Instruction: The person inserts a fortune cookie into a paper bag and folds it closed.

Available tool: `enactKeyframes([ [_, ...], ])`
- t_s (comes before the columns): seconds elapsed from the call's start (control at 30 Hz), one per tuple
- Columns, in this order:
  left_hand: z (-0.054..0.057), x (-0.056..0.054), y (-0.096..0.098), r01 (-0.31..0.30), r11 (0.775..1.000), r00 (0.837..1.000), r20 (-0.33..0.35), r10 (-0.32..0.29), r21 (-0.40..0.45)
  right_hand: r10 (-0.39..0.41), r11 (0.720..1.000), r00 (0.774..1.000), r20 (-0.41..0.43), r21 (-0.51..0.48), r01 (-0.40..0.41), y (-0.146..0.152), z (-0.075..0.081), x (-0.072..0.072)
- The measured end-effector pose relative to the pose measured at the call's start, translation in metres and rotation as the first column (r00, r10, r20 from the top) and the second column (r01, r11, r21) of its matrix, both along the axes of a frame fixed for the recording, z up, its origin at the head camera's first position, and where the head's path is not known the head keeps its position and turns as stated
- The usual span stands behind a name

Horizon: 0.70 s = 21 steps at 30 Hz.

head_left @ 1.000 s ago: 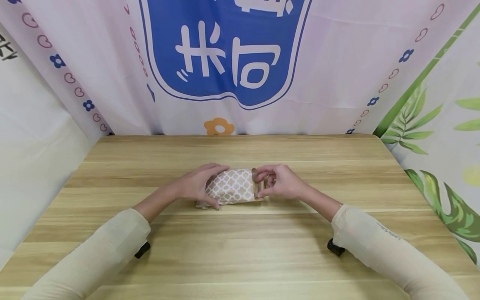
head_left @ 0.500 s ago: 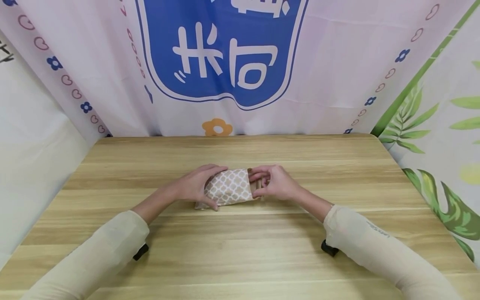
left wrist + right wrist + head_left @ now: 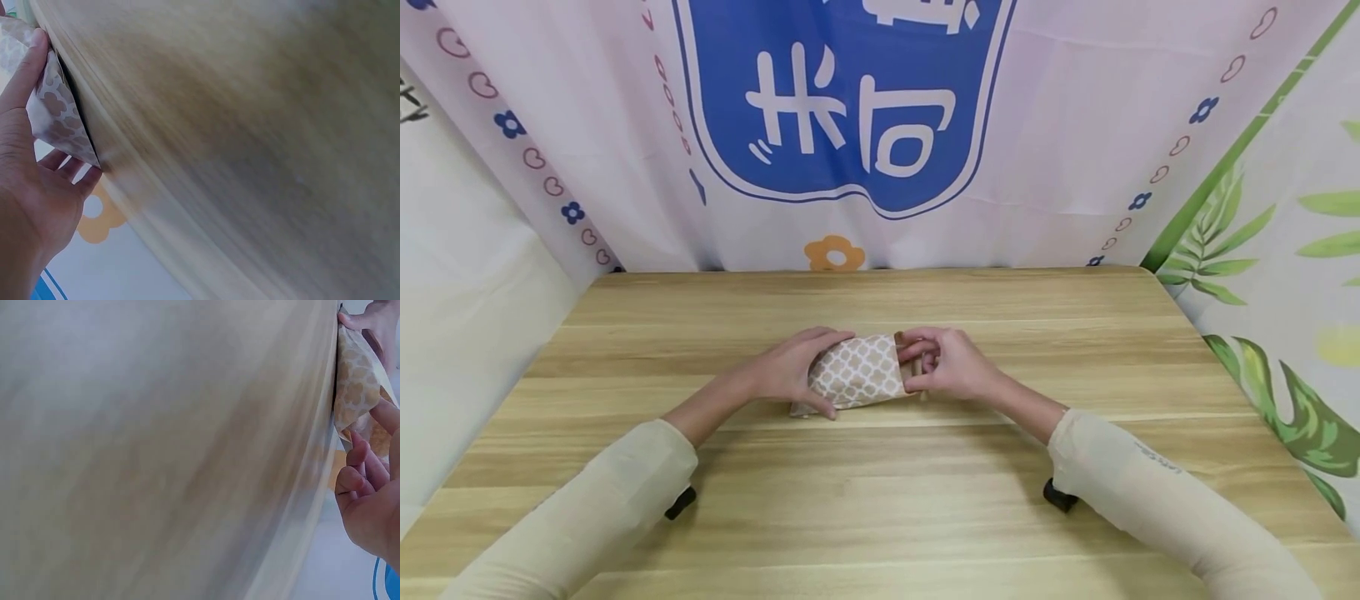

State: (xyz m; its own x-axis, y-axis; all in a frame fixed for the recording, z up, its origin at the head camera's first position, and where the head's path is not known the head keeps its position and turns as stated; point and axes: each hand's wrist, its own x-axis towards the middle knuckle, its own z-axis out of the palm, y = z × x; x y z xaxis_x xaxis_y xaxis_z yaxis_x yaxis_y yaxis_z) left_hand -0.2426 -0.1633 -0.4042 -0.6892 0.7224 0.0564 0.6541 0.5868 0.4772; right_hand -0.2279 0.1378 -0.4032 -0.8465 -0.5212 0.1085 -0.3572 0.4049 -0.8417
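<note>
A tan paper bag with a white lattice pattern lies on its side on the wooden table, its mouth facing right. Across the bag's left end my left hand grips it, thumb on the near edge and fingers on the far edge. My right hand is at the mouth, thumb at the near rim and fingertips reaching to the far rim, partly inside. In the right wrist view the thumb touches the patterned side of the paper bag, while other fingers curl. What lies deeper in the bag is hidden.
The wooden table extends around both hands. A printed curtain hangs along its back edge, with more cloth at the left and leaf-patterned cloth at the right.
My right hand has shifted slightly left, its fingers further into the bag's mouth. The bag's rim has moved left a little with it; my left hand stays almost in place.
</note>
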Motion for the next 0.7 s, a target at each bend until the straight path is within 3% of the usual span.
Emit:
enactKeyframes([
  [0.27, 0.002, 0.003, 0.0, 0.015, 1.0, 0.999, -0.042, -0.015, 0.005, -0.035, 0.999, 0.999, -0.039, -0.002, 0.035, 0.016, 0.009, 0.0],
  [0.43, 0.004, 0.005, 0.0, -0.009, 1.0, 0.999, -0.053, 0.008, -0.028, -0.074, 0.997, 0.996, -0.05, -0.011, 0.074, 0.027, 0.014, 0.001],
  [0.57, 0.008, 0.007, 0.0, -0.029, 0.999, 0.998, -0.062, 0.026, -0.046, -0.128, 0.991, 0.992, -0.002, 0.035, 0.128, 0.034, 0.014, 0.004],
  [0.7, 0.013, 0.009, 0.0, -0.056, 0.997, 0.997, -0.051, 0.054, -0.051, -0.161, 0.983, 0.981, 0.108, 0.107, 0.15, 0.037, 0.017, 0.007],
])
